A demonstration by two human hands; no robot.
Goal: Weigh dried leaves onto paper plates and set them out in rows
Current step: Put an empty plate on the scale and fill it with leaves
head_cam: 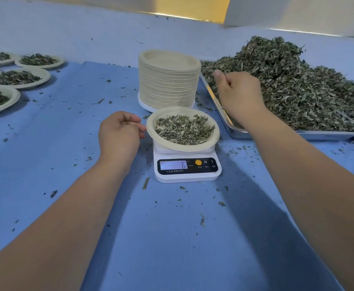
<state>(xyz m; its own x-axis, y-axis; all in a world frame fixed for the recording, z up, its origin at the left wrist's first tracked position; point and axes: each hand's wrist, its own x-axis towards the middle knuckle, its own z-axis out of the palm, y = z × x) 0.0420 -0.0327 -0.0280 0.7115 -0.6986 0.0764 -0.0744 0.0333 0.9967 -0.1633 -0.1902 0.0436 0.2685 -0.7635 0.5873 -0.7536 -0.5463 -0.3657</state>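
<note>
1. Paper plate (151, 127) with dried leaves (184, 130), resting on the white digital scale (187, 172) on the blue table cover (172, 238); display at 6.
2. Left hand (119, 135) just left of this plate, fingers loosely curled, holding nothing, thumb tip at the rim.
3. Right hand (240, 95) over the steel tray's (243, 134) near corner, fingers curled inward above the leaf heap (293, 89); pinching leaves or not, cannot tell.
4. Tall stack of empty plates (168, 80) behind the scale, beside the tray.
5. Filled plates (18, 77) in rows at far left.

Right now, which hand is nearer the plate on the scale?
Left. The left hand is just left of the plate; the right hand is farther off, over the tray.
</note>
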